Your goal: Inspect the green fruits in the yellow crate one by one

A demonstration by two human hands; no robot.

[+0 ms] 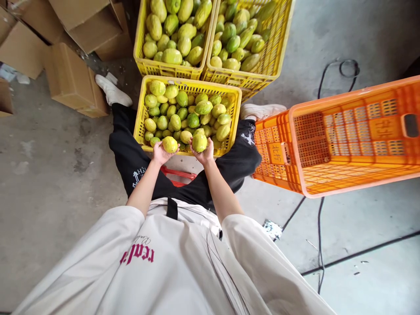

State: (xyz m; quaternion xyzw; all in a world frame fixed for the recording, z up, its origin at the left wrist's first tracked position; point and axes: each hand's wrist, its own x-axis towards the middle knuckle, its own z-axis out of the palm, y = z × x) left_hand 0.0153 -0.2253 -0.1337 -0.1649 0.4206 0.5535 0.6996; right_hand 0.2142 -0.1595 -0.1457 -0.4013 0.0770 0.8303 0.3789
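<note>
I sit over a yellow crate [234, 118] heaped with several green-yellow fruits, set between my legs. My left hand [159, 154] grips one yellowish fruit [169, 144] at the crate's near edge. A greener fruit [199, 142] rests in my right hand [205, 155], just beside the first. Both hands are closed round their fruit, held a little apart above the near rim.
Two more yellow crates [170, 68] [272, 57] full of fruit stand behind. An empty orange crate [344, 175] lies tilted to my right. Cardboard boxes [72, 78] pile up at the back left. Black cables [320, 236] run over the concrete floor at right.
</note>
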